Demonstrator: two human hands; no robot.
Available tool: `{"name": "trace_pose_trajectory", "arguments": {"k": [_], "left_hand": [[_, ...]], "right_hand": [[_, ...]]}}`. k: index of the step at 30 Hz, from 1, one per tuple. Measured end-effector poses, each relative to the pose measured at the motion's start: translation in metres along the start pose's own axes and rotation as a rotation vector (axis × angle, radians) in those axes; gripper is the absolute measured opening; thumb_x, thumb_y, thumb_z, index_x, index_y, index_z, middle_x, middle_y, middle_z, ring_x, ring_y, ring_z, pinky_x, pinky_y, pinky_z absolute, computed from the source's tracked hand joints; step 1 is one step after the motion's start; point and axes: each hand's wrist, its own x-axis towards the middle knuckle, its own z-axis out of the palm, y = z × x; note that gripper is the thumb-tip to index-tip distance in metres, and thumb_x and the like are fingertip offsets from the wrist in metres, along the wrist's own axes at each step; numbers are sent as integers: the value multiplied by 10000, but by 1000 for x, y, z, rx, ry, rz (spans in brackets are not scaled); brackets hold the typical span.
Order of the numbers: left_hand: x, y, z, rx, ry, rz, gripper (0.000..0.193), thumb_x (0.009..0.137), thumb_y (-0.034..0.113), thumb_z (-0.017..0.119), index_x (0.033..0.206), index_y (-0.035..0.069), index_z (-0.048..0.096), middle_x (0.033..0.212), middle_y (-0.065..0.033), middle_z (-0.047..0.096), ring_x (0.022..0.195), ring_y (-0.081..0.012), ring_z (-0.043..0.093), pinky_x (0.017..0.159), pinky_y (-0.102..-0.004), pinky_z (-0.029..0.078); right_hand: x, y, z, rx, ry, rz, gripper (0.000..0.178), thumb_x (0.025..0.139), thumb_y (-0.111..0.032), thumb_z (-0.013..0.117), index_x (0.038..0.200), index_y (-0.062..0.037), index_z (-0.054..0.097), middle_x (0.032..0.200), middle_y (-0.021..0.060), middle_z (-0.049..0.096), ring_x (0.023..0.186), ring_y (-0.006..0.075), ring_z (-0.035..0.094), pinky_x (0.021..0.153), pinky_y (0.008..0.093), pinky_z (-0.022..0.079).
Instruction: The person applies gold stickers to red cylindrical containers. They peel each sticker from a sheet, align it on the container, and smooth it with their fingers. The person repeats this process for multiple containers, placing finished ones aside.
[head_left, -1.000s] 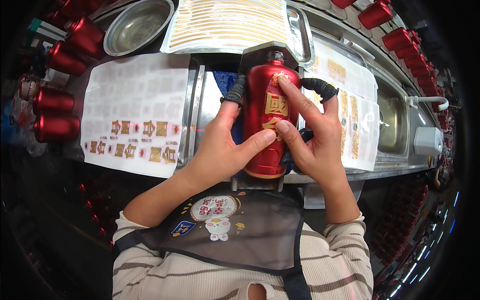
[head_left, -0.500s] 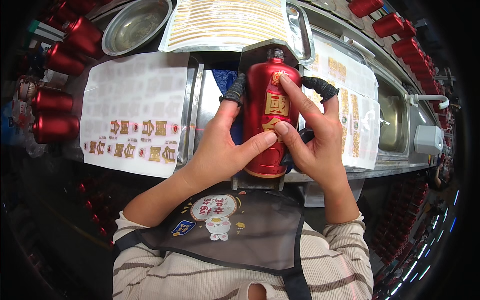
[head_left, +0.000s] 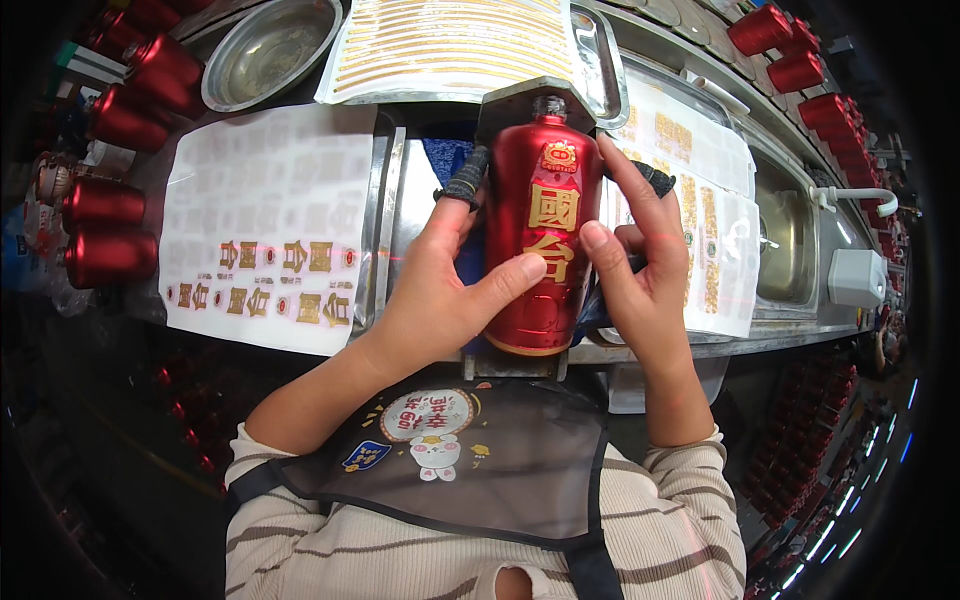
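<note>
A glossy red bottle [head_left: 507, 225] with gold raised characters and a small gold-and-red emblem near its shoulder leans back on a metal stand [head_left: 513, 364], neck pointing away from me. My left hand [head_left: 440, 270] grips its left side, thumb pressed on the lower front, other fingers behind the edge. Beside its right edge is my right hand [head_left: 648, 265], thumb and forefinger apart; the forefinger tip is at the bottle's shoulder and the thumb tip at its side. Both hands have black wrapping on a finger. The right hand's lower fingers are partly hidden.
A white decal sheet [head_left: 270, 180] with gold characters lies at left, another [head_left: 722, 265] at right. A sheet of gold strips [head_left: 455, 45] and a metal bowl [head_left: 270, 55] lie beyond. A sink [head_left: 785, 245] with a white faucet [head_left: 860, 198] is right. Red bottles [head_left: 112, 258] line both sides.
My right forefinger has moved off the emblem to the bottle's right shoulder, and the right thumb has left the lower gold character. The left hand keeps its grip. Red bottles at far right have shifted right.
</note>
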Motion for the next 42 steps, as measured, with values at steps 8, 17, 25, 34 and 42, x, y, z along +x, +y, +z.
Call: {"name": "trace_pose_trajectory", "arguments": {"k": [8, 17, 25, 34, 42], "left_hand": [[15, 15, 2, -153, -26, -78, 738, 915, 108, 696, 1486, -65, 262, 1441, -195, 451, 1322, -221, 477, 1097, -349, 406], [17, 16, 9, -137, 36, -94, 650, 912, 119, 704, 1425, -54, 344, 1359, -183, 525, 1231, -203, 546, 1034, -339, 458], [19, 12, 15, -121, 116, -5, 548, 895, 163, 736, 1308, -62, 454, 1202, -175, 613, 1102, -192, 606, 929, -322, 509], [18, 16, 10, -153, 39, -88, 585, 968, 154, 620, 1447, -54, 356, 1377, -166, 528, 1252, -186, 534, 1065, -335, 425], [9, 11, 3, -289, 11, -108, 524, 973, 174, 626, 1395, -36, 398, 1348, -156, 547, 1234, -177, 533, 1053, -325, 425]], "right_hand": [[23, 5, 15, 585, 63, 135, 440, 890, -145, 711, 1285, -23, 557, 1220, 113, 563, 755, 76, 628, 684, 201, 497], [42, 2, 18, 401, 13, 188, 436, 821, -233, 802, 1141, -16, 602, 1128, 114, 602, 749, 101, 617, 627, 225, 507], [42, 6, 21, 362, 58, 140, 403, 834, -261, 786, 1109, -18, 619, 1086, 103, 618, 755, 102, 597, 632, 229, 491], [42, 5, 19, 463, 14, 176, 327, 897, -223, 720, 1129, -19, 610, 1099, 88, 625, 820, 91, 621, 707, 215, 497], [25, 7, 11, 512, 7, 117, 378, 949, -135, 636, 1289, -6, 534, 1135, 76, 613, 797, 67, 629, 681, 193, 496]]}}
